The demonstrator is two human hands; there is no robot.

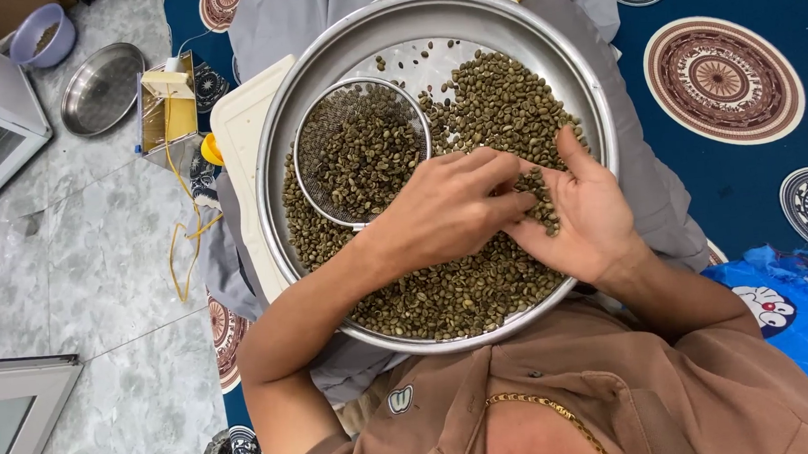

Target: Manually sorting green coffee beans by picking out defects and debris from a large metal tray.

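One round metal tray (270, 141) sits on the person's lap, heaped with green beans (500, 106) from about 1 o'clock round through 6 to 9 o'clock; its 11 to 12 o'clock part shows bare metal with a few loose beans. One wire sieve (361, 149) lies inside the tray at 10 o'clock, itself filled with beans. Two hands meet just right of the tray's centre. The left hand (445, 210) lies palm down, fingers curled and drawn together toward the right, the tips pinching at beans; exactly how many it holds cannot be told. The right hand (583, 210) lies at 3 o'clock, palm up and loosely cupped, fingers spread, with a few beans on it, touching the left fingertips. Under the tray is one white board (241, 134). On the grey floor at 10 o'clock from the tray stand one empty steel bowl (102, 89), one lilac bowl (42, 36) and one yellow box (166, 109) with a yellow cord (178, 243).
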